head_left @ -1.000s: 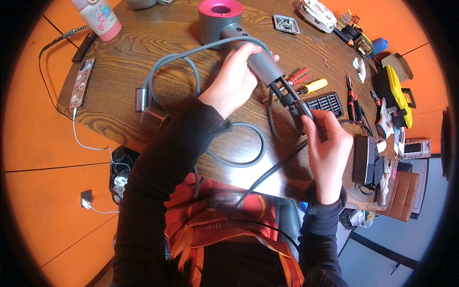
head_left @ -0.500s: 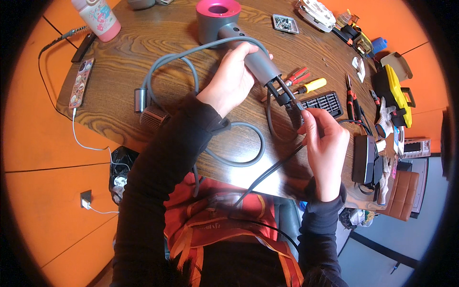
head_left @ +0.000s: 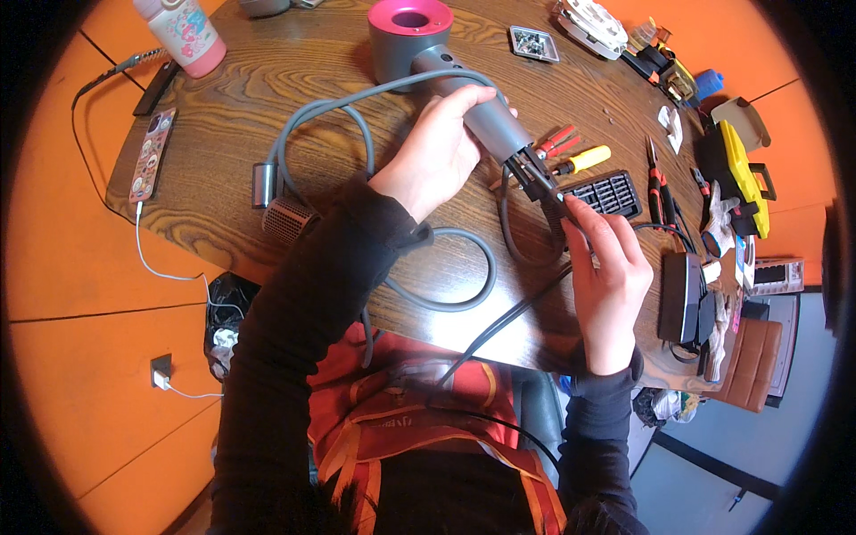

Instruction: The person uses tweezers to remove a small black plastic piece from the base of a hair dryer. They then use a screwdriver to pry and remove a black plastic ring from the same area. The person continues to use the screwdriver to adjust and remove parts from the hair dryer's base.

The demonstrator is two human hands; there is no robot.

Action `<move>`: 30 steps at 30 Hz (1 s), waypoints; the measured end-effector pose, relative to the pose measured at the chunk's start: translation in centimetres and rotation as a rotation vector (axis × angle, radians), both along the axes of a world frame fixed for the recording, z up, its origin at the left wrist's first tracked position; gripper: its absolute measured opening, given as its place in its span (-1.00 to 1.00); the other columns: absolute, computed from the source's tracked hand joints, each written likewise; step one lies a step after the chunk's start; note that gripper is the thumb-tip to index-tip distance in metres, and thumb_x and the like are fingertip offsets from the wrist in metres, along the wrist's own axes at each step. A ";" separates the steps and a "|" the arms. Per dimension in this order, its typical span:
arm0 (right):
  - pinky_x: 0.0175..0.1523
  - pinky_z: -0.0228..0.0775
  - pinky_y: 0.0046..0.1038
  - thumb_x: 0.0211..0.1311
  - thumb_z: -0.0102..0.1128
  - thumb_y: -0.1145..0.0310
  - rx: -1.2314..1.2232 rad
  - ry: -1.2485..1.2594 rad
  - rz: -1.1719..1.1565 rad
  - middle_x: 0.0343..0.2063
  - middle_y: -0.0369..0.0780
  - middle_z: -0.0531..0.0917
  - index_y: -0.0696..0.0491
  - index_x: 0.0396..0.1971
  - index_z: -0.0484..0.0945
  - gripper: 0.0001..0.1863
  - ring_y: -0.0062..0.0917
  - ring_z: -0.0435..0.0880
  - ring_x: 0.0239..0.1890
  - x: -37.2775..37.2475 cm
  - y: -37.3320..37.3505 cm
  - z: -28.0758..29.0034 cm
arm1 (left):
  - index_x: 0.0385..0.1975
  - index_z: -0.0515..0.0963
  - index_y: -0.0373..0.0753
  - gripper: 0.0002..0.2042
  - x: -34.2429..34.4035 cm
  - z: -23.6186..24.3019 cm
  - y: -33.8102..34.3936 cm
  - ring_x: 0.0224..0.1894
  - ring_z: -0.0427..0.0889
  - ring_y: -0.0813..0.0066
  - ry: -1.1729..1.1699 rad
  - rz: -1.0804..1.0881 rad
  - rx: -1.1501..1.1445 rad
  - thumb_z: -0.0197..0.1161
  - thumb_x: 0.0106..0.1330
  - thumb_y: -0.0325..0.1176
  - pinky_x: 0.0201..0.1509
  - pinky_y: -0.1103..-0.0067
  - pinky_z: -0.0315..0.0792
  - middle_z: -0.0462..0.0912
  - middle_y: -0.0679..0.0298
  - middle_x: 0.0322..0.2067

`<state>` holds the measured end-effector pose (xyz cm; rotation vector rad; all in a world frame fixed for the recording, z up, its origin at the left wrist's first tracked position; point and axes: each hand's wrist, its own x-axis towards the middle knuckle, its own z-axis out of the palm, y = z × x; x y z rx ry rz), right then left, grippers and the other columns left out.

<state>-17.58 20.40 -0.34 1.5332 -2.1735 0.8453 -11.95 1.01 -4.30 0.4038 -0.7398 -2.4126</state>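
Note:
My left hand (head_left: pixel 437 147) is wrapped round the handle of a grey hair dryer (head_left: pixel 495 125), whose head with a pink ring rests on the far side of the table. The handle's lower end is open, baring dark inner parts (head_left: pixel 532 176). Close to that end, my right hand (head_left: pixel 611 276) pinches a slim dark piece (head_left: pixel 560 198) against the inner parts; my fingers partly hide it, and its kind is unclear. The dryer's grey cord (head_left: pixel 366 143) loops over my left wrist and across the table. A perforated cylindrical cover (head_left: pixel 287 219) lies left of my left forearm.
Red-handled and yellow-handled screwdrivers (head_left: pixel 588 160) and a black bit case (head_left: pixel 606 193) lie behind my right hand. Further right are pliers (head_left: pixel 657 192), a black box (head_left: pixel 679 296) and a yellow-black toolbox (head_left: pixel 738 178). A phone (head_left: pixel 152 156) and bottle (head_left: pixel 183 36) are at left.
The hair dryer has shifted slightly right and toward me in my left hand. My right hand's fingers have changed pose, and the slim piece now sits closer against the inner parts.

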 end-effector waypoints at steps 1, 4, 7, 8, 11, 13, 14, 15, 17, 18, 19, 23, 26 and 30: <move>-0.42 0.42 -0.52 -0.02 0.28 0.57 0.009 -0.012 -0.004 -0.52 -0.24 0.56 0.01 -0.23 0.61 -0.72 -0.46 0.59 -0.52 0.1 0.0 0.0 | -0.10 0.25 -0.37 -0.73 0.0 0.0 0.0 -0.03 0.51 0.16 0.008 -0.007 0.009 0.06 0.29 -0.39 0.10 0.28 0.41 0.45 0.07 -0.19; -0.39 0.42 -0.55 -0.02 0.26 0.62 0.014 -0.056 -0.014 -0.49 -0.21 0.59 0.06 -0.23 0.61 -0.71 -0.47 0.59 -0.50 0.4 0.2 0.0 | -0.11 0.26 -0.35 -0.72 0.1 -0.1 -0.1 -0.04 0.52 0.17 0.021 -0.020 0.022 0.09 0.30 -0.36 0.07 0.28 0.43 0.45 0.10 -0.20; -0.47 0.40 -0.54 0.00 0.28 0.57 -0.035 -0.084 -0.027 -0.54 -0.24 0.56 0.01 -0.23 0.62 -0.72 -0.48 0.57 -0.57 0.6 0.5 0.1 | -0.11 0.26 -0.34 -0.73 0.1 -0.1 -0.2 -0.04 0.52 0.18 0.014 -0.025 -0.011 0.10 0.30 -0.35 0.06 0.29 0.44 0.45 0.11 -0.20; -0.46 0.40 -0.54 0.01 0.27 0.58 -0.031 -0.100 -0.061 -0.54 -0.23 0.56 0.03 -0.23 0.62 -0.73 -0.50 0.57 -0.57 0.7 0.6 0.2 | -0.12 0.27 -0.34 -0.73 0.1 -0.1 -0.2 -0.04 0.52 0.18 0.012 -0.026 -0.027 0.10 0.30 -0.35 0.05 0.29 0.45 0.45 0.10 -0.20; -0.46 0.39 -0.56 0.02 0.26 0.59 -0.055 -0.115 -0.048 -0.54 -0.22 0.57 0.06 -0.23 0.62 -0.74 -0.53 0.56 -0.58 0.6 0.7 0.2 | -0.12 0.27 -0.34 -0.74 0.1 -0.2 -0.2 -0.04 0.53 0.17 0.018 -0.025 -0.021 0.09 0.30 -0.38 0.05 0.27 0.45 0.45 0.09 -0.19; -0.45 0.39 -0.57 0.02 0.26 0.59 -0.061 -0.122 -0.033 -0.54 -0.22 0.57 0.07 -0.23 0.62 -0.74 -0.53 0.55 -0.58 0.5 0.7 0.0 | -0.13 0.27 -0.35 -0.75 0.1 -0.2 -0.3 -0.04 0.52 0.15 0.020 -0.026 0.002 0.08 0.29 -0.40 0.05 0.26 0.45 0.45 0.07 -0.18; -0.45 0.39 -0.57 0.02 0.26 0.59 -0.051 -0.130 -0.040 -0.54 -0.22 0.57 0.07 -0.23 0.62 -0.74 -0.53 0.55 -0.58 0.5 0.6 0.0 | -0.13 0.27 -0.35 -0.75 0.1 -0.2 -0.3 -0.04 0.52 0.15 0.019 -0.027 0.012 0.08 0.29 -0.40 0.05 0.25 0.45 0.45 0.07 -0.18; -0.45 0.39 -0.56 0.02 0.26 0.59 -0.044 -0.127 -0.042 -0.54 -0.22 0.58 0.07 -0.23 0.62 -0.74 -0.53 0.55 -0.58 0.4 0.6 -0.1 | -0.13 0.27 -0.36 -0.76 0.1 -0.2 -0.3 -0.04 0.52 0.14 0.022 -0.024 0.021 0.08 0.28 -0.41 0.05 0.25 0.45 0.45 0.06 -0.18; -0.45 0.39 -0.56 0.02 0.26 0.59 -0.052 -0.121 -0.031 -0.54 -0.22 0.58 0.07 -0.23 0.62 -0.74 -0.53 0.55 -0.58 0.3 0.5 -0.2 | -0.13 0.26 -0.36 -0.75 0.1 -0.3 -0.4 -0.03 0.52 0.13 0.023 -0.028 0.026 0.08 0.28 -0.41 0.06 0.24 0.45 0.45 0.05 -0.17; -0.45 0.39 -0.56 0.01 0.26 0.59 -0.057 -0.113 -0.023 -0.54 -0.22 0.58 0.07 -0.22 0.62 -0.73 -0.52 0.55 -0.58 0.3 0.5 -0.2 | -0.13 0.26 -0.36 -0.75 0.1 -0.3 -0.4 -0.03 0.52 0.13 0.026 -0.029 0.027 0.07 0.28 -0.41 0.06 0.24 0.45 0.45 0.05 -0.17; -0.45 0.39 -0.56 0.02 0.26 0.59 -0.058 -0.118 -0.023 -0.54 -0.21 0.57 0.07 -0.22 0.61 -0.73 -0.52 0.55 -0.58 0.3 0.4 -0.3 | -0.13 0.26 -0.36 -0.75 0.1 -0.3 -0.4 -0.03 0.52 0.13 0.023 -0.028 0.027 0.07 0.28 -0.41 0.06 0.24 0.45 0.45 0.05 -0.17; -0.44 0.40 -0.56 0.02 0.26 0.59 -0.067 -0.125 -0.017 -0.54 -0.21 0.57 0.08 -0.21 0.61 -0.73 -0.51 0.55 -0.58 0.2 0.2 -0.4 | -0.12 0.25 -0.35 -0.75 0.1 -0.3 -0.3 -0.03 0.52 0.13 0.018 -0.028 0.020 0.07 0.28 -0.41 0.05 0.24 0.45 0.44 0.05 -0.17; -0.42 0.40 -0.54 0.04 0.25 0.59 -0.066 -0.145 -0.018 -0.54 -0.20 0.58 0.08 -0.21 0.60 -0.74 -0.50 0.56 -0.56 0.1 0.2 -0.6 | -0.13 0.25 -0.35 -0.75 0.1 -0.3 -0.3 -0.03 0.53 0.13 0.017 -0.025 -0.004 0.07 0.28 -0.41 0.05 0.24 0.46 0.44 0.05 -0.17; -0.36 0.44 -0.51 0.05 0.25 0.57 -0.044 -0.148 0.008 -0.53 -0.18 0.59 0.11 -0.21 0.58 -0.75 -0.43 0.60 -0.51 -0.2 0.0 -0.6 | -0.13 0.25 -0.35 -0.75 0.0 -0.3 -0.2 -0.04 0.53 0.13 0.009 -0.002 -0.019 0.07 0.28 -0.41 0.04 0.24 0.46 0.44 0.05 -0.17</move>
